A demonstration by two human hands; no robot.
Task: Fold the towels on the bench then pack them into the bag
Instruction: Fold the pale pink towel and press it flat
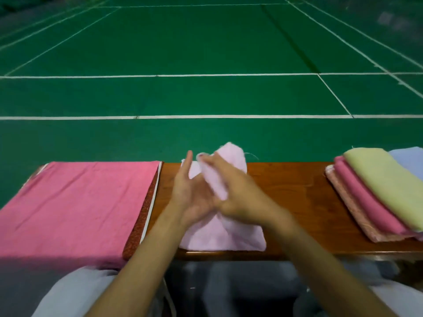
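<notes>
Single head-worn wide-angle view only. Looked forward and down from right above the near edge of the table, pretty close in, with green court floor beyond.

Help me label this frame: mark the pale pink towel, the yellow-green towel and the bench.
pale pink towel (229, 237), head view, flat lower part near the front edge.
yellow-green towel (386, 186), head view, middle of its top face.
bench (286, 188), head view, bare wood right of the pale pink towel.

Bench: red-brown wood.
Bench centre: pale pink towel, plain.
Bench left: hot pink cloth over red-brown speckled layer, white edge.
Bench right: yellow-green towel, deep pink towel, salmon patterned towel, light blue towel.
</notes>
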